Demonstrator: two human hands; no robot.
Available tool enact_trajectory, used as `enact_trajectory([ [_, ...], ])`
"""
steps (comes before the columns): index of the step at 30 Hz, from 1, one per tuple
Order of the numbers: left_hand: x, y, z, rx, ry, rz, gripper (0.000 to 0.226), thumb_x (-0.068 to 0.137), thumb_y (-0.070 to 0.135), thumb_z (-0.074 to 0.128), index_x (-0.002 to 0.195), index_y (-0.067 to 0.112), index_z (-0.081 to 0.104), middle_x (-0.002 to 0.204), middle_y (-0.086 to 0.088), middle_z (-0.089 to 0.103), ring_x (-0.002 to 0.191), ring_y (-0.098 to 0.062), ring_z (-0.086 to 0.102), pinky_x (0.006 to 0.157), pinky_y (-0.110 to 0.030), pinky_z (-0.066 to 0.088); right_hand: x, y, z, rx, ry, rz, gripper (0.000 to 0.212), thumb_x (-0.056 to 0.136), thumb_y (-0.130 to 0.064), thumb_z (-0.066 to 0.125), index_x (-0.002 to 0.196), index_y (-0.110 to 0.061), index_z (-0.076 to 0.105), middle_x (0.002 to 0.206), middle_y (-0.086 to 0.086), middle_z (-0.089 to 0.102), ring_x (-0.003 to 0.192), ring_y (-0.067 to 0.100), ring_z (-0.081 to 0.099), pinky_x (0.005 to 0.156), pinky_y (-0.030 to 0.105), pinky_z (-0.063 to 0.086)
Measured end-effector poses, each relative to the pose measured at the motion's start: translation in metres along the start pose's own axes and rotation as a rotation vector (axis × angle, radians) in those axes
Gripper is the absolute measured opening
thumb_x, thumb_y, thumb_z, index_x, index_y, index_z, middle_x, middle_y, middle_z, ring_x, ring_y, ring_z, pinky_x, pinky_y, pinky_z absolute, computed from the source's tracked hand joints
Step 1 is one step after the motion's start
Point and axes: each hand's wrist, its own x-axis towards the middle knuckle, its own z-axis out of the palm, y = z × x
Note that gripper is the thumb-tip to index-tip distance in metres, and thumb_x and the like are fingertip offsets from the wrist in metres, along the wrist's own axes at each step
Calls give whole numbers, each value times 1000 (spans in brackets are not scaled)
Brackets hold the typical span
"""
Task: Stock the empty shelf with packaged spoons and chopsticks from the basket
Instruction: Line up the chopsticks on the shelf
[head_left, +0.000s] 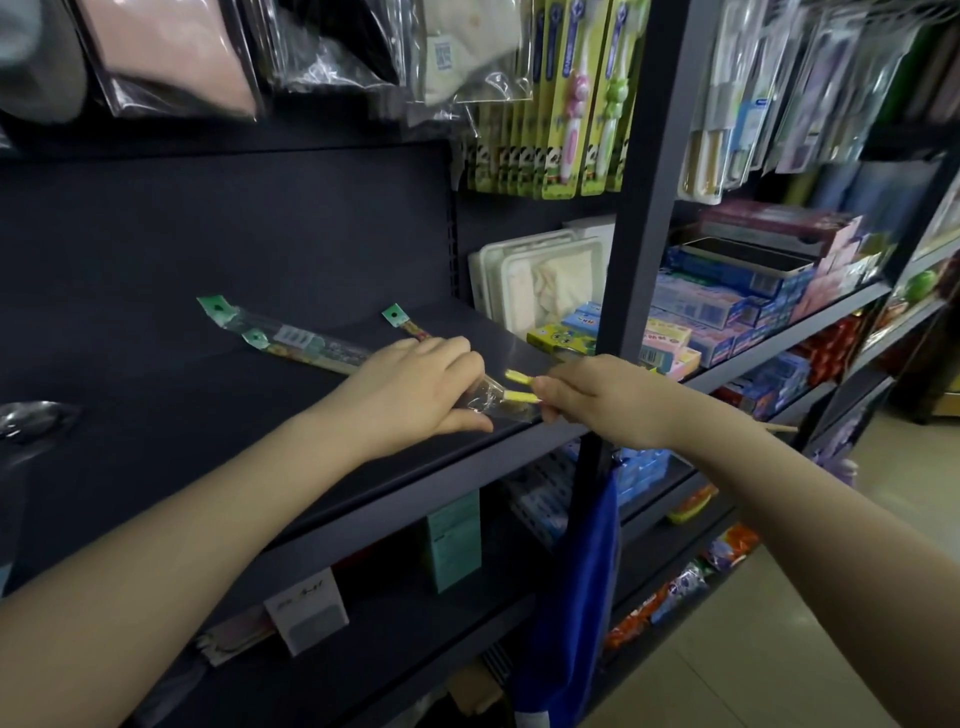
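On the dark shelf (182, 395) lie chopstick packs with green header tags (291, 338), angled toward the back left. My left hand (415, 389) rests on the shelf near its front right, pressing down on a clear chopstick pack (488, 397) whose yellow ends (519, 387) stick out to the right. My right hand (597, 400) pinches that same pack at the yellow ends, just above the shelf's front edge. A thin wooden stick tip (779, 428) shows behind my right wrist. The basket is not in view.
A dark upright post (639, 234) stands right of the shelf. Beyond it, shelves hold toothpaste boxes (727, 306) and a white container (540, 280). Toothbrush packs (566, 98) hang above. A blue cloth (582, 587) hangs below the shelf edge. A shiny packaged item (31, 421) lies at far left.
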Motion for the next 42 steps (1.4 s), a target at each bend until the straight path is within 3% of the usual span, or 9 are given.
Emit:
enact_trajectory([
  [4, 5, 0, 5, -18, -18, -43, 43, 74, 58, 37, 83, 16, 38, 87, 2, 40, 84, -22, 50, 70, -31, 35, 6, -4, 7, -96, -63, 9, 45, 100, -35, 29, 72, -8, 53, 63, -2, 44, 59, 7, 40, 62, 28, 31],
  [7, 4, -1, 9, -63, 4, -67, 42, 79, 56, 45, 87, 15, 40, 87, 4, 36, 81, -18, 44, 71, -28, 30, 8, -6, 12, -141, -51, 52, 48, 100, -33, 29, 61, -9, 40, 58, 3, 39, 54, 13, 37, 55, 31, 27],
  [9, 3, -2, 10, -100, 7, -69, 40, 82, 53, 49, 90, 15, 40, 88, 5, 36, 79, -13, 36, 72, -26, 28, 8, -8, 15, -142, -21, 68, 50, 100, -33, 30, 61, -6, 44, 58, 5, 43, 54, 15, 40, 53, 24, 30],
  [12, 2, -3, 9, -154, -8, -61, 36, 83, 51, 50, 87, 19, 33, 87, 10, 35, 78, -9, 33, 70, -24, 25, 13, -10, 17, -111, 30, 77, 54, 100, -33, 32, 76, 10, 56, 63, 13, 48, 60, 23, 46, 62, 34, 37],
  [18, -1, -7, 9, -176, -35, -12, 39, 78, 57, 39, 88, 19, 38, 87, 9, 38, 78, -10, 36, 71, -26, 30, 16, -12, 16, -115, 90, 29, 50, 98, -30, 38, 55, -5, 35, 50, 8, 35, 46, 18, 31, 55, 34, 29],
  [25, -4, -8, 8, -44, -11, -59, 54, 75, 58, 29, 95, 12, 48, 92, -1, 50, 90, -22, 52, 78, -32, 37, 16, -15, 16, -139, 143, -6, 52, 97, -33, 39, 53, -7, 35, 46, 5, 33, 44, 18, 31, 52, 33, 29],
  [30, -5, -6, 15, 2, 76, 24, 53, 77, 58, 31, 84, 10, 52, 83, -7, 59, 78, -28, 59, 69, -34, 42, 14, -18, 17, -132, 152, -9, 54, 96, -32, 42, 49, -9, 32, 44, 5, 31, 42, 18, 29, 53, 34, 32],
  [37, -7, -7, 17, 27, -21, -12, 50, 83, 59, 36, 97, 12, 46, 106, -4, 55, 100, -25, 54, 84, -32, 37, 7, -17, 18, -165, 211, 15, 53, 93, -35, 43, 47, -10, 34, 46, 6, 37, 45, 21, 37, 58, 44, 45],
  [42, -10, -2, 18, -69, 58, 40, 44, 74, 60, 30, 81, 17, 38, 90, -8, 58, 88, -31, 58, 73, -34, 37, 8, -24, 22, -175, 209, -7, 54, 93, -35, 45, 46, -11, 34, 46, 8, 40, 43, 20, 35, 58, 43, 47],
])
